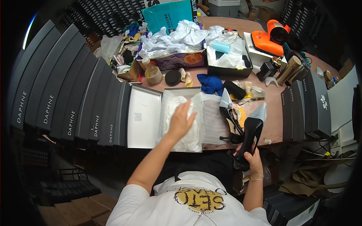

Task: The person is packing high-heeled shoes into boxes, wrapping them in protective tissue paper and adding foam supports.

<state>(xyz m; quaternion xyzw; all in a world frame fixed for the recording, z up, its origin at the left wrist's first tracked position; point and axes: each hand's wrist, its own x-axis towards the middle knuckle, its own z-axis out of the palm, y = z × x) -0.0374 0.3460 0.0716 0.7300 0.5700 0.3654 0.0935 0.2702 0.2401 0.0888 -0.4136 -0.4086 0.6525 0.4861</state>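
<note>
My left hand is over the open shoebox, fingers apart and holding nothing. Below it lies crumpled white tissue paper; whether the hand touches it I cannot tell. A translucent white wrapping sheet spreads over the box's right side onto the table. At the table's front edge my right hand grips a black high-heeled shoe, its pale-wrapped end pointing away from me. Another black high-heeled shoe stands just left of it, also with pale wrapping at its far end.
Dark shoeboxes stand in a row on the left, with more boxes at right. Behind the open box are a glue bottle, a black round lid, a blue cloth and a carton of crumpled paper. An orange tool sits at far right.
</note>
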